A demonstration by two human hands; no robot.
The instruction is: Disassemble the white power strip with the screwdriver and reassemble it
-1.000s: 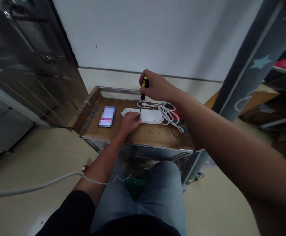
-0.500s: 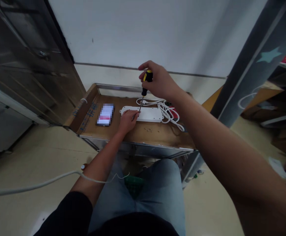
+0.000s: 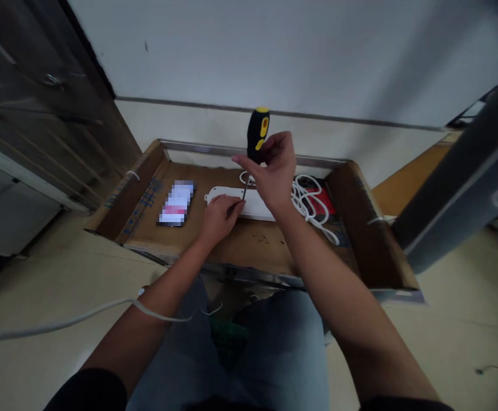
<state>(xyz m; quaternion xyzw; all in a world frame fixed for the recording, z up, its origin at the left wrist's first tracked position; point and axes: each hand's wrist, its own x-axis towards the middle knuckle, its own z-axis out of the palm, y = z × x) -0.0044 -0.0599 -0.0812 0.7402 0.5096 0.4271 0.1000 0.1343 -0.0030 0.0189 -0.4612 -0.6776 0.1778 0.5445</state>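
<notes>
A slim white power strip (image 3: 257, 208) lies on the table (image 3: 227, 252) at twelve o'clock; a black-and-yellow screwdriver (image 3: 256, 130) leans above it toward one o'clock. Right hand (image 3: 279, 174): grip loosely closed round the handle's base. Left hand (image 3: 218, 221), by the shaft: cannot tell.

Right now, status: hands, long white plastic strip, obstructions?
Right hand at black-yellow screwdriver. Left hand on white strip, which right hand partly hides. Looped white cable right of strip.
</notes>
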